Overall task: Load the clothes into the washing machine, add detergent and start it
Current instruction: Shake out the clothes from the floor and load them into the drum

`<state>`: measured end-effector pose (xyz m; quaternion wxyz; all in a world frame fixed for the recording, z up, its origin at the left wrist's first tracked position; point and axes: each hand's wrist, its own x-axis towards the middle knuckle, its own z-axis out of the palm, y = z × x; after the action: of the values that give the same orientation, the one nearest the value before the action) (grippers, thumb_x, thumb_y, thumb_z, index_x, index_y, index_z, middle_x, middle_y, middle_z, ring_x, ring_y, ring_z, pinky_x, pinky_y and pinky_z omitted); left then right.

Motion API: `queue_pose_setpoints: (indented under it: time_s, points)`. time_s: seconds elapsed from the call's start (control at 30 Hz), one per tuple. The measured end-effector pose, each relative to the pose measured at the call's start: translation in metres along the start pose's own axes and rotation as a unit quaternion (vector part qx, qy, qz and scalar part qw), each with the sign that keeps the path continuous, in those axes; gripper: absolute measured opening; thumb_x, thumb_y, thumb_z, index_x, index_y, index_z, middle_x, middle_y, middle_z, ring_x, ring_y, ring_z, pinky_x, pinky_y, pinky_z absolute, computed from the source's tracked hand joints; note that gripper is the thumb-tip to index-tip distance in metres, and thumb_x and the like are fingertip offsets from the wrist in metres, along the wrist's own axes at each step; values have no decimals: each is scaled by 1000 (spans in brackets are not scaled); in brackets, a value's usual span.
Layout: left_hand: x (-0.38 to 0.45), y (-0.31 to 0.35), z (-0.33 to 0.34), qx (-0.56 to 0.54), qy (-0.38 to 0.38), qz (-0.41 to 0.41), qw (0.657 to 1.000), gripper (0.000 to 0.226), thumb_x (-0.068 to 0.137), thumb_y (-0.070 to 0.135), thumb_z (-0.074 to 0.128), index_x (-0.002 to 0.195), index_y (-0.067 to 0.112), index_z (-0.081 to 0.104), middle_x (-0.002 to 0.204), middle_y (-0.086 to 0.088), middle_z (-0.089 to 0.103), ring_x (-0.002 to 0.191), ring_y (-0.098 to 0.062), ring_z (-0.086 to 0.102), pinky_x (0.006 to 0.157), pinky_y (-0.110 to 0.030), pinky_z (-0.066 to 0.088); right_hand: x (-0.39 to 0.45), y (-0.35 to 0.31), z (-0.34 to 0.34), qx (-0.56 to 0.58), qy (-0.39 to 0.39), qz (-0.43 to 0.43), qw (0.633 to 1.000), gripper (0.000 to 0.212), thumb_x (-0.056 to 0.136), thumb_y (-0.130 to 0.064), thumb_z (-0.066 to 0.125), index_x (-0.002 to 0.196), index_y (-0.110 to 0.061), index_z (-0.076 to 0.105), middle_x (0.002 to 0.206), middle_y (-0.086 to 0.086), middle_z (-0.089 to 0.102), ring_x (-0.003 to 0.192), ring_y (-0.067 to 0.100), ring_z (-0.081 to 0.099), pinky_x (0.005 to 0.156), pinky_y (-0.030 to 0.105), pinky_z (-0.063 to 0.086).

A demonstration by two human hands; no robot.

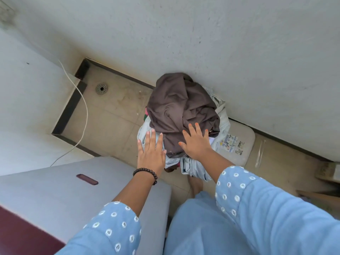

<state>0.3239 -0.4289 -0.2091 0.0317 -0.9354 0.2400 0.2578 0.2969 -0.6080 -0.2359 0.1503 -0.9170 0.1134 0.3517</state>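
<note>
Beige tiled floor (114, 122): heaped brown-and-pale-blue cloth laundry pile (182, 107); left hand (151, 153), right hand (196, 142), fingers spread, over it, contact unclear.

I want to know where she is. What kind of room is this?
Probably a small laundry or wash area: a floor drain in the tiled floor, a pile of clothes, and what looks like a washing machine beside it.

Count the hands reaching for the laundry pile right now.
2. The left hand, with a bead bracelet on its wrist, is spread over the pale cloth at the pile's left edge. The right hand is spread over the brown garment on top.
</note>
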Motion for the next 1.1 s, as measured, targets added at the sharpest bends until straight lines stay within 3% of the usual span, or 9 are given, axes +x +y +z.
queue_pose_setpoints:
  time_s: [0.23,0.3,0.4,0.5,0.57,0.6,0.7,0.93,1.1]
  points:
    - [14,0,20,-13,-24,23,999,56,103,32,32,154,12,21,162,-15,10,150,-33,6,118,-56,7,24,-4,7,104,-72,17,992,59,102,-41,37,154,-21,19,164,4,0,150,30,-10,117,60,5]
    - [15,2,19,-7,-23,18,1000,54,99,33,33,147,8,40,156,-19,30,145,-37,27,112,-61,23,29,-5,7,133,-72,26,988,56,103,-33,38,153,-14,21,162,3,10,150,28,-5,117,59,8]
    - [15,1,20,-18,-34,22,999,56,103,33,34,154,11,22,162,-15,11,150,-33,6,118,-56,6,32,-5,0,208,-39,23,977,43,102,-23,42,139,-3,43,150,10,36,147,29,18,115,53,23]
    - [11,1,12,-20,-33,15,999,61,104,37,29,156,15,5,164,-10,-5,151,-28,-10,119,-50,-6,27,-8,-18,358,29,34,933,30,96,-18,54,115,3,65,124,17,64,119,29,55,101,41,42]
    - [8,1,6,-34,-27,9,999,63,104,39,32,156,15,5,164,-10,-5,151,-27,-10,119,-50,-5,20,-11,-34,457,62,44,887,16,90,-15,64,97,-3,72,98,11,72,92,21,64,87,34,50]
    - [6,1,2,-40,-26,5,999,64,103,40,33,156,15,6,164,-11,-5,151,-27,-9,119,-50,-5,17,-13,-43,492,68,43,867,6,87,-11,67,89,-8,71,83,5,69,78,16,62,77,28,50]
    - [1,-1,-11,-25,-20,-1,999,70,101,44,37,156,16,2,164,-11,-7,151,-27,-10,119,-50,-5,2,-21,-72,553,67,31,830,19,81,-2,65,79,-19,56,67,-1,52,59,10,46,59,22,37]
    - [-26,1,-37,-69,1,-68,995,91,94,50,53,155,14,-5,164,-9,-5,151,-28,-10,120,-50,0,-64,-36,-136,639,63,-46,765,15,67,-15,54,61,-26,46,69,-4,46,76,17,40,73,36,37]
    - [-40,3,-50,-175,21,-128,976,101,88,49,63,155,18,-6,164,-9,-1,151,-32,-5,120,-52,6,-121,-34,-173,687,52,-138,712,18,64,-9,47,56,-24,44,57,-9,41,60,11,35,65,29,33]
